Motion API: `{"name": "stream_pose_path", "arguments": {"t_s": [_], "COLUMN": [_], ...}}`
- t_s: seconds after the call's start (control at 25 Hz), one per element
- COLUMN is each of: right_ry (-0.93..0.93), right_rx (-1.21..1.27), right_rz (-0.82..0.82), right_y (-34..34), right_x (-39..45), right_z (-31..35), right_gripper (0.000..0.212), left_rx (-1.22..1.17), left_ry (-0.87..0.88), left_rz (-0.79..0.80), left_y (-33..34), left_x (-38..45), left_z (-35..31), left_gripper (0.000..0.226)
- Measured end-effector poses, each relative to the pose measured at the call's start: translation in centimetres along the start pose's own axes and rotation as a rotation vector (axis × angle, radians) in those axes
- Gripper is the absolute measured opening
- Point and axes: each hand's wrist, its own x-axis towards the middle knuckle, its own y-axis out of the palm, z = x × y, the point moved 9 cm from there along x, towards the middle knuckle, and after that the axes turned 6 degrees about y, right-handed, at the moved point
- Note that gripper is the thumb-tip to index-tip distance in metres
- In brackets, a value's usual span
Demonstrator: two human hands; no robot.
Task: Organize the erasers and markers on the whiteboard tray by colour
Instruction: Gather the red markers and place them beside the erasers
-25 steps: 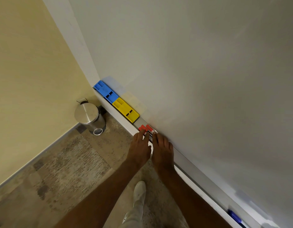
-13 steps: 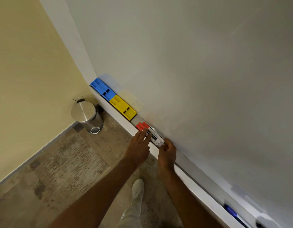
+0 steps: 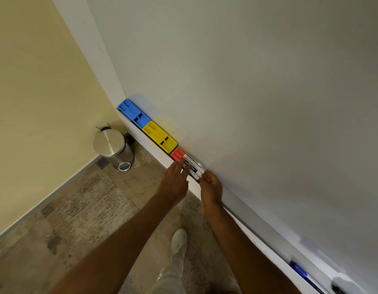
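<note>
A blue eraser and a yellow eraser lie end to end at the left end of the grey whiteboard tray. Right after the yellow one lie red-capped markers, side by side, caps touching or nearly touching it. My left hand rests flat, fingers extended onto the marker bodies. My right hand is curled against the markers' rear ends. A blue-capped marker lies far right on the tray, with a dark marker beyond it.
The whiteboard rises behind the tray. A steel pedal bin stands on the floor in the corner below the erasers. My white shoe is on the mottled floor under the tray.
The red markers have slid left along the tray, up to the yellow eraser. My right hand went from flat over them to curled at their rear ends.
</note>
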Motion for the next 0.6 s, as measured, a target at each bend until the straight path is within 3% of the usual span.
{"name": "stream_pose_path", "arguments": {"t_s": [0.36,0.6], "right_ry": [-0.019,-0.214], "right_rx": [-0.067,-0.194], "right_rz": [0.05,-0.067], "right_y": [0.1,-4.8], "right_x": [0.5,-1.9], "right_z": [0.5,0.9], "right_gripper": [0.042,0.032], "left_rx": [0.006,-0.033], "left_ry": [-0.031,0.074], "left_rz": [-0.005,-0.052], "left_y": [-0.2,-0.6], "left_x": [0.0,-1.5], "left_z": [0.0,-5.6], "left_gripper": [0.067,0.059]}}
